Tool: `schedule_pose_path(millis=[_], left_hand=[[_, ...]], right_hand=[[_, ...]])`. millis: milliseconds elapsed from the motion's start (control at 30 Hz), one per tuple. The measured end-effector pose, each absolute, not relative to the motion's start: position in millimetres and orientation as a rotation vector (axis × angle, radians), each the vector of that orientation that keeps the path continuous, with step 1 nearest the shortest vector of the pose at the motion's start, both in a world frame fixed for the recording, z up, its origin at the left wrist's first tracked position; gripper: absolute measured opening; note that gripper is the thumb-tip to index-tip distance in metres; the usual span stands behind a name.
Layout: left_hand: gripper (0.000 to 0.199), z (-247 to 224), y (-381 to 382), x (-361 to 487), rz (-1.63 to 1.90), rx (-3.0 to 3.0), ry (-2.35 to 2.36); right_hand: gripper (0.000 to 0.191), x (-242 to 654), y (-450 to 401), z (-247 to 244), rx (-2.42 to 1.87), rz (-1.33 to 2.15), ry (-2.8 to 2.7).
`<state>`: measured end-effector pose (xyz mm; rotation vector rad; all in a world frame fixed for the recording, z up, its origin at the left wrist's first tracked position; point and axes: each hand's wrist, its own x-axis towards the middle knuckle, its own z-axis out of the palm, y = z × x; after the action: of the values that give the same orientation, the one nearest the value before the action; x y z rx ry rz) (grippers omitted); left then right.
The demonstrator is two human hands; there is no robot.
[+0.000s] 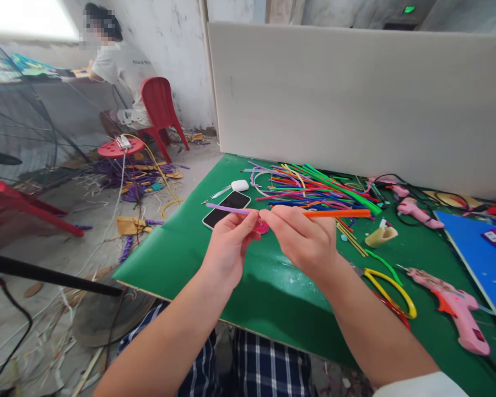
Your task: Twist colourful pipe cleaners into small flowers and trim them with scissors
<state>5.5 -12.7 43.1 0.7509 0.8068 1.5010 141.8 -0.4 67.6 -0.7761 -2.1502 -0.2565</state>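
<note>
My left hand (231,242) pinches a thin purple stick (227,208), whose free end points left over a dark-screened phone (226,209). Close beside it, my right hand (303,237) is closed round an orange stick (343,213) that sticks out to the right. The fingertips of both hands nearly meet, and the ends of the sticks between them are hidden. Just below the fingertips shows a small pink coiled piece (262,226); whether it is held or lies on the table I cannot tell.
On the green table (169,242) lie a pile of coloured sticks (310,187), yellow-handled scissors (391,289), a pink glue gun (450,306), a bamboo cup (381,237) and white earphones (240,186). A white board (355,105) stands behind. A person (122,71) sits at the far left.
</note>
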Motion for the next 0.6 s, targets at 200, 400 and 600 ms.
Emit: schedule_pose_path(millis=[200, 400, 600], left_hand=[[0.014, 48.5, -14.0, -3.7, 1.590, 1.115, 0.937], [0.014, 54.8, -15.5, -24.8, 1.837, 1.904, 1.045], [0.016, 63.3, -13.7, -37.3, 1.704, 2.270, 0.827]], right_hand=[[0.016, 139.1, 7.1, 67.7, -0.870, 0.207, -2.031], [0.022, 139.6, 2.4, 82.7, -0.915, 1.160, -1.875], [0.018, 143.5, -1.1, 89.1, -0.921, 1.430, -1.826]])
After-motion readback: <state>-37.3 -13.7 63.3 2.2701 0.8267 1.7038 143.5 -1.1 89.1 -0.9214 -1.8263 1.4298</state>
